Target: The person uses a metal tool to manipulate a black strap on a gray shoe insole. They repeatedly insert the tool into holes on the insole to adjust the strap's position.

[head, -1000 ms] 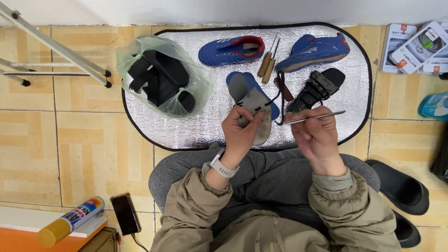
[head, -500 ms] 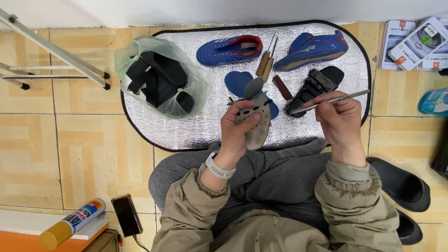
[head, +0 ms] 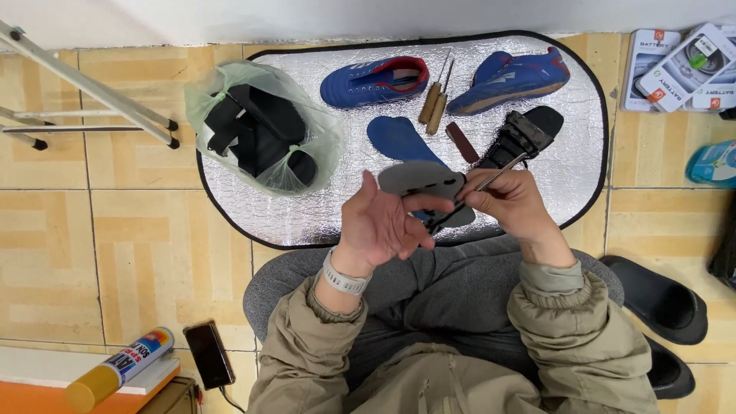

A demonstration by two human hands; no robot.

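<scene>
Left hand (head: 383,222) grips grey sandal sole (head: 420,178), steadying it; right hand (head: 510,203) pinches thin metal awl (head: 491,181) against its edge.

light was even and bright across my feed, diffuse, no single source i could place. the silver foil mat (head: 552,165) threw a crinkled sheen but never blew out. shadows stayed soft, only a faint dark edge under the left hand (head: 379,222) and right hand (head: 510,203). focus held sharp from the floor tiles (head: 115,230) to the jacket sleeves (head: 567,337). slight wide-angle bowing showed along the white wall (head: 307,19) at top. no motion blur that i could see.
</scene>
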